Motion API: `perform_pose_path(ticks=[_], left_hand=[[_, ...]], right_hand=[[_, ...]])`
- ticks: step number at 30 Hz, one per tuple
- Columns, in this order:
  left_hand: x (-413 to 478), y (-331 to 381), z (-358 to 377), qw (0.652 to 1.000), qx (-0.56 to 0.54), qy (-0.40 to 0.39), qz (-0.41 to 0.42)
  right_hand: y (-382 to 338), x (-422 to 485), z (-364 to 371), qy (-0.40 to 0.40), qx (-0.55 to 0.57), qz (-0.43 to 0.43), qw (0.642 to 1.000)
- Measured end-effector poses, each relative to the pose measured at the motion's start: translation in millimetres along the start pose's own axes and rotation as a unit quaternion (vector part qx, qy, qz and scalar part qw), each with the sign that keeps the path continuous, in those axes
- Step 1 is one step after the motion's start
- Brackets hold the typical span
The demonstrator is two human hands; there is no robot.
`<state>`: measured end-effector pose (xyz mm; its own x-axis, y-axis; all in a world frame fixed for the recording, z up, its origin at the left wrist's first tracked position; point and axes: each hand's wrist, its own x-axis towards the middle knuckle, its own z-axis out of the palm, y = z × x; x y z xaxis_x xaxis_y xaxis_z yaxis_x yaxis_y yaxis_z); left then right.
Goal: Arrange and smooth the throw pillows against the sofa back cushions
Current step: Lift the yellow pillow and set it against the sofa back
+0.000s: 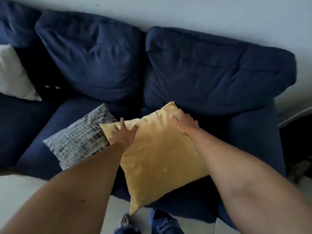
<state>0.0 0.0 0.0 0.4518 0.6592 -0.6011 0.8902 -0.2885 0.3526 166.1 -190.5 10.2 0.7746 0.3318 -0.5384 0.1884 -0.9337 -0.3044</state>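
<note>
A yellow throw pillow (158,159) lies on the seat of a dark blue sofa, its near corner hanging over the front edge. My left hand (122,134) grips its far left corner. My right hand (184,121) clasps its far right edge near the top corner. A grey and white woven pillow (79,139) lies flat on the seat, touching the yellow one's left side. A white pillow (13,75) leans at the far left. Two rumpled blue back cushions (94,58) (217,71) stand behind against the wall.
The sofa's right armrest (256,137) rises beside the yellow pillow. A pale wall (202,12) runs behind the sofa. Light floor (20,188) shows at the lower left. A foot and blue cloth (162,223) are at the bottom edge. Dark clutter sits right of the armrest.
</note>
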Motion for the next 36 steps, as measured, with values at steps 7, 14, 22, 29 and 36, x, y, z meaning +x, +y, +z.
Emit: perform_pose_path(ticks=[7, 14, 22, 29, 36], left_hand=[[21.7, -47.3, 60.3, 0.991, -0.108, 0.035, -0.078], [41.6, -55.3, 95.1, 0.968, -0.212, 0.113, -0.072], [36.7, -29.3, 95.7, 0.941, -0.306, 0.143, -0.015], [10.0, 31.7, 59.9, 0.909, -0.327, 0.195, 0.171], [23.4, 127.8, 19.1, 0.842, -0.31, 0.254, 0.361]], right_hand=[[36.0, 37.3, 63.2, -0.012, 0.062, 0.081, 0.995], [62.4, 59.2, 99.9, 0.012, 0.132, 0.104, 0.986], [49.1, 44.1, 105.3, 0.081, 0.218, 0.048, 0.971], [65.2, 4.7, 56.3, 0.277, 0.326, 0.009, 0.904], [78.8, 20.1, -19.2, 0.462, 0.409, -0.054, 0.785]])
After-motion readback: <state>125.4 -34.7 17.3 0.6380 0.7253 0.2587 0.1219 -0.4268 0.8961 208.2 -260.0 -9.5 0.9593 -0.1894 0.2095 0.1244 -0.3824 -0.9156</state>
